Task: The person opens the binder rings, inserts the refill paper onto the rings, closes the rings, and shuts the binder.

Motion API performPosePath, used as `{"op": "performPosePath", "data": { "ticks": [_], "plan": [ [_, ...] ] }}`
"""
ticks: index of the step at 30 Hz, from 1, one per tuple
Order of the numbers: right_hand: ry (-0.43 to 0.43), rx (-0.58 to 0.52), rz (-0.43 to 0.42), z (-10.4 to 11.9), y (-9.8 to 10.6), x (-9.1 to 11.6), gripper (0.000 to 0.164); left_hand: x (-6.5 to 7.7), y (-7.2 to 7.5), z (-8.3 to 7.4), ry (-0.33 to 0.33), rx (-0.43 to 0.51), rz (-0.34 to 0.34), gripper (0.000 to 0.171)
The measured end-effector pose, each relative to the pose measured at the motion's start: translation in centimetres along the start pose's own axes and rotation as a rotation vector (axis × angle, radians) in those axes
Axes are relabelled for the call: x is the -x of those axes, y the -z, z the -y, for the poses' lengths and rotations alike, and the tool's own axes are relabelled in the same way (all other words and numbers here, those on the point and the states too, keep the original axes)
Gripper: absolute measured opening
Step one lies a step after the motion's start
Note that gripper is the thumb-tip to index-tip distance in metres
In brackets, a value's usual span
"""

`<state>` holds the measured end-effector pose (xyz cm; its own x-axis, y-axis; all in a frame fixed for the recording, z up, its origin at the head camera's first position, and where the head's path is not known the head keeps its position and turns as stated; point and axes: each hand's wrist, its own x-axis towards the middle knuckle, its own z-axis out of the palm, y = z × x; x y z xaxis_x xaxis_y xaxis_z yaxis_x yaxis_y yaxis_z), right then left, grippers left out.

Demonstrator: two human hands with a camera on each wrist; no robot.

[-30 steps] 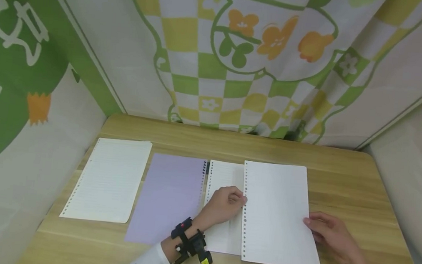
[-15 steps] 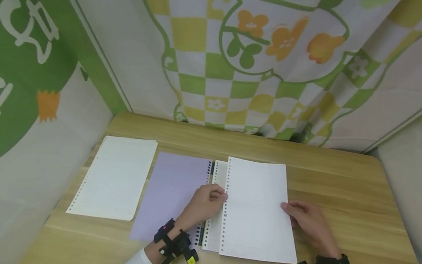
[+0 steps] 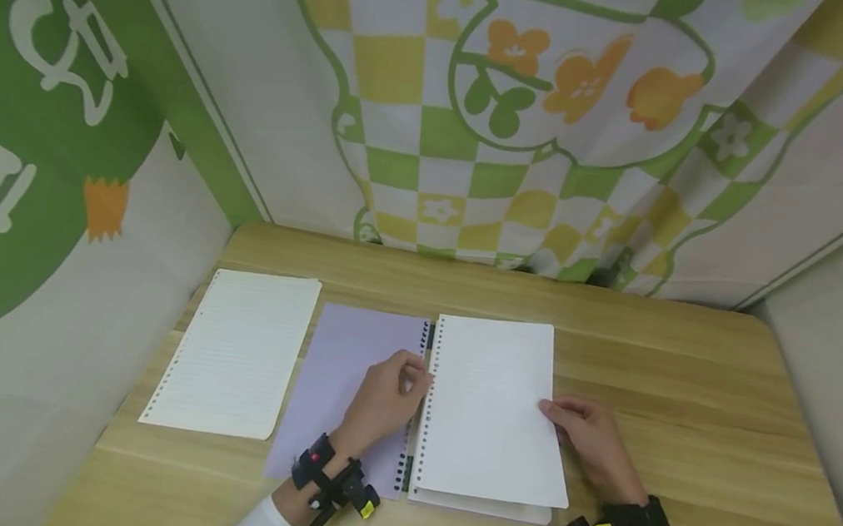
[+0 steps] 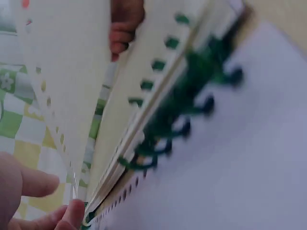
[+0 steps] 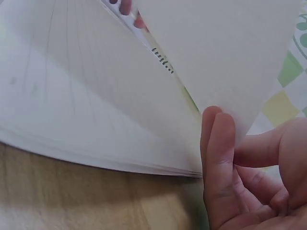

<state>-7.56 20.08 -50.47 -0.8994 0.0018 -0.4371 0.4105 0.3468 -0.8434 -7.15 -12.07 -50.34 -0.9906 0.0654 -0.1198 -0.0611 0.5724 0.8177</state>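
An open binder notebook lies on the table, its purple cover (image 3: 354,349) to the left. Dark green rings (image 4: 184,127) stand apart along its spine in the left wrist view. Over the right-hand pages (image 3: 483,509), a loose-leaf sheet (image 3: 492,403) is held slightly raised, its punched edge beside the rings. My left hand (image 3: 383,397) pinches that punched edge near mid-height. On the opposite edge, my right hand (image 3: 589,445) grips the sheet between thumb and fingers. The right wrist view shows a gap between this sheet and the pages below.
Another lined, punched sheet or stack (image 3: 233,355) lies left of the purple cover. The wooden table (image 3: 695,404) extends to the right. A patterned curtain (image 3: 503,187) hangs behind its back edge, with cloth walls at both sides.
Both hands have carried the loose-leaf sheet leftward, from overhanging the notebook's right side to above its right-hand pages. The punched edge is now beside the rings. The head view has shifted slightly.
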Motion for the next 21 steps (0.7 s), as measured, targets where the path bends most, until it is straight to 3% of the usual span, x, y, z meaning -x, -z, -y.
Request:
{"op": "performPosePath", "data": {
  "ticks": [4,9,14,21],
  "plan": [
    [0.005,-0.023,0.008,-0.1,-0.1,-0.1,0.039,-0.7,0.2,-0.2,-0.144,-0.178,-0.009,0.045],
    [0.003,-0.041,0.004,-0.2,-0.2,-0.1,0.035,-1.4,0.3,-0.5,-0.252,-0.415,0.111,0.065],
    [0.0,-0.036,-0.004,-0.4,-0.3,-0.3,0.035,-1.6,0.1,-0.7,-0.235,-0.514,0.189,0.07],
    [-0.016,-0.014,-0.007,-0.3,-0.3,-0.3,0.036,-1.6,-0.3,-0.8,-0.242,-0.532,0.179,0.067]
  ]
}}
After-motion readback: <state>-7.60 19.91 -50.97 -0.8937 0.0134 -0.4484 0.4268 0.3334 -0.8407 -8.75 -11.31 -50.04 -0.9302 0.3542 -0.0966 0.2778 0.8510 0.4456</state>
